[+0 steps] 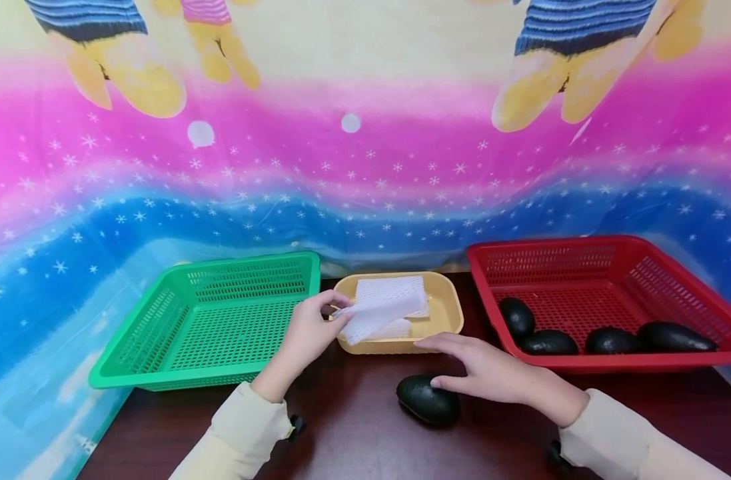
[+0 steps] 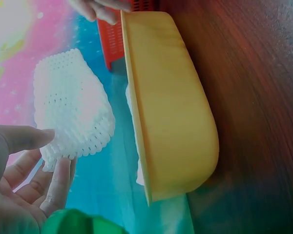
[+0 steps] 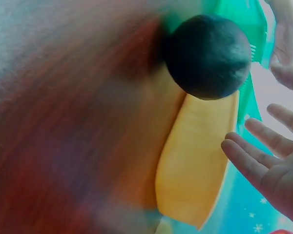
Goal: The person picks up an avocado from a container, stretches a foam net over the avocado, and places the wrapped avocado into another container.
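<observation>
My left hand pinches one end of a white foam net sleeve between thumb and fingers. In the left wrist view the sleeve hangs flattened beside the yellow tray. More white foam nets lie in that tray, below the held one. On the dark table in front of the tray rests a dark green avocado. My right hand hovers just above and beside it, fingers extended. In the right wrist view that hand is apart from the avocado and holds nothing.
A green basket stands on the left, no fruit visible inside. To the right is a red basket with several avocados along its near side. A patterned cloth hangs behind the wooden table.
</observation>
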A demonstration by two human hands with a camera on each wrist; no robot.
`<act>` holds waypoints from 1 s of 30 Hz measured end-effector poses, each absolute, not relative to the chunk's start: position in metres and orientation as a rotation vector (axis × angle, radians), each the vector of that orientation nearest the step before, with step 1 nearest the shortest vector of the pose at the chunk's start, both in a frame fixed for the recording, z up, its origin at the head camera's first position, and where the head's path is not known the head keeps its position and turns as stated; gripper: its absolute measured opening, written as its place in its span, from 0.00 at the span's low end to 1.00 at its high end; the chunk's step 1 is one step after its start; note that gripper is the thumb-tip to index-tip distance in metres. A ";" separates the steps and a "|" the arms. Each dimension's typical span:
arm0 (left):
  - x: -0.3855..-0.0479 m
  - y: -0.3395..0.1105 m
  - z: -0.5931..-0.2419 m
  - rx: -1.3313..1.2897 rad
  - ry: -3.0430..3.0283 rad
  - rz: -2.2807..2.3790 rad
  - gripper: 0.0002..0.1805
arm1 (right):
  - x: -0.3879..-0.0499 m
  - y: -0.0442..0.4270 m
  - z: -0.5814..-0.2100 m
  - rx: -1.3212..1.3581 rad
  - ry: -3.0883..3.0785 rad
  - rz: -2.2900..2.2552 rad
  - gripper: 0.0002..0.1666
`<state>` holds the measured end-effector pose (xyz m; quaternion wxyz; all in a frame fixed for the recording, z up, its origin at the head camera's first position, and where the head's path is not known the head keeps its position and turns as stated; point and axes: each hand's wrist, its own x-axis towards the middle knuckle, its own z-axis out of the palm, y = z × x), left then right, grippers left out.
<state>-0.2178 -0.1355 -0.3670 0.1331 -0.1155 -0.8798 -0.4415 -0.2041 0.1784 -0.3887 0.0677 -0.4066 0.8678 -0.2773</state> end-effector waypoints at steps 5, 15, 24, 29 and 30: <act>-0.205 -0.140 -0.368 -0.326 -2.520 -1.325 0.07 | -0.203 0.180 -0.381 -1.175 2.727 -0.966 0.30; -0.185 -0.146 -0.380 -0.355 -2.388 -1.363 0.10 | -0.209 0.175 -0.376 -1.258 2.839 -1.362 0.23; -0.172 -0.143 -0.387 -0.441 -2.330 -1.350 0.14 | -0.208 0.158 -0.375 -1.479 2.720 -1.592 0.24; -0.166 -0.141 -0.391 -0.499 -2.290 -1.371 0.16 | -0.208 0.152 -0.378 -1.440 2.744 -1.636 0.25; -0.166 -0.140 -0.392 -0.510 -2.280 -1.377 0.16 | -0.208 0.152 -0.378 -1.423 2.751 -1.647 0.25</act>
